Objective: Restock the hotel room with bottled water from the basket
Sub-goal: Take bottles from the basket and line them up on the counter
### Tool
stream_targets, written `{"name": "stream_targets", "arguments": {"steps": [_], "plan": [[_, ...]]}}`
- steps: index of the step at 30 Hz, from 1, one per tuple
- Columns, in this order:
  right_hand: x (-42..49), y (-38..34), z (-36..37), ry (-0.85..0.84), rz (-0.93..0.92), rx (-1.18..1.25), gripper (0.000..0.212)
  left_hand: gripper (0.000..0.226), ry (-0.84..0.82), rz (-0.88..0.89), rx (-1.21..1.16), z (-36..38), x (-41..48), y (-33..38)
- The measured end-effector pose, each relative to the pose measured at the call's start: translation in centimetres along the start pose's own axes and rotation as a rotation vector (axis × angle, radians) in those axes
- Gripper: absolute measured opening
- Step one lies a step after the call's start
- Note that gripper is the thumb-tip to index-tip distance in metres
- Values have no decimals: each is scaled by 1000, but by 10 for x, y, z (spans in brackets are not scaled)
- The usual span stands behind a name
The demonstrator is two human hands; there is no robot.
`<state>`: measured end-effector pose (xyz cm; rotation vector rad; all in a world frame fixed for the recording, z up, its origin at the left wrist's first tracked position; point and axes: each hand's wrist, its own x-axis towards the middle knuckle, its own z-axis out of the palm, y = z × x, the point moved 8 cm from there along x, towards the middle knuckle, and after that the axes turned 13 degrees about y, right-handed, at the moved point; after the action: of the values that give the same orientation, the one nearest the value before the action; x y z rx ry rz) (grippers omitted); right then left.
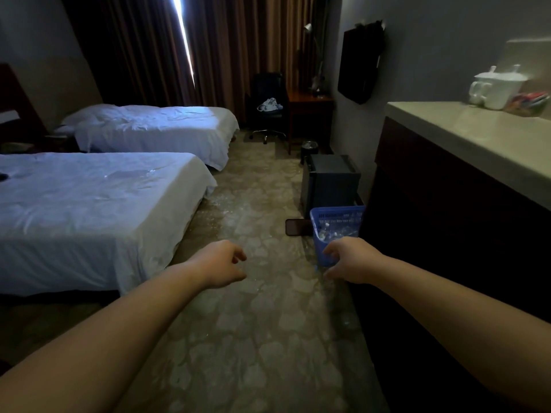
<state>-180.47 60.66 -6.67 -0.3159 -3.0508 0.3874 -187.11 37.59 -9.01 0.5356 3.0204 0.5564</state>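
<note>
Hands out over the carpeted floor of a dim hotel room, both holding nothing: my left grip hangs above the middle of the floor with fingers loosely curled. My right grip, just as loose and empty, hovers in front of the near wall of the blue basket. The basket stands at the floor's right edge, against the foot of the dark cabinet and just in front of a black box-shaped unit. Clear bottles with pale caps show inside it, though I cannot tell how many in this light. No bottle shows on the visible part of the pale tabletop at the right, where white lidded cups stand toward its far edge, so by my reading the restocking is barely begun. The step in hand, I judge, is getting to the basket. Done well, that means bringing a grip down to each side of the rim and lifting it level so the bottles do not roll. The other way is to take one bottle by its body, not its cap, with the right grip while the left steadies the rim. Pulled from one side only, the light plastic basket could tip or slide on the carpet.
</note>
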Motion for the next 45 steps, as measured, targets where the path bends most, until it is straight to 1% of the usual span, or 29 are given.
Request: {"name": "stream_targets", "arguments": {"steps": [12, 15, 21, 27, 32, 36, 45], "plan": [[150, -62, 12, 21, 0, 51, 63, 46, 8, 6, -40, -33, 138, -71], [178, -77, 19, 11, -14, 67, 67, 46, 3, -10, -41, -37, 161, -91], [219, -90, 30, -27, -9, 88, 67, 45, -13, 0, -23, -37, 202, -112], [255, -82, 31, -28, 24, 96, 66, 47, -45, 22, -17, -27, 242, -110], [297, -74, 34, -55, 26, 132, 59, 46, -43, 1, -12, -22, 280, -111], [339, -67, 36, -82, 13, 153, 64, 46, -9, -17, 4, -21, 320, -108], [435, -12, 19, -104, -7, 206, 65, 47, 21, -44, -32, -5, 430, -69]]}}
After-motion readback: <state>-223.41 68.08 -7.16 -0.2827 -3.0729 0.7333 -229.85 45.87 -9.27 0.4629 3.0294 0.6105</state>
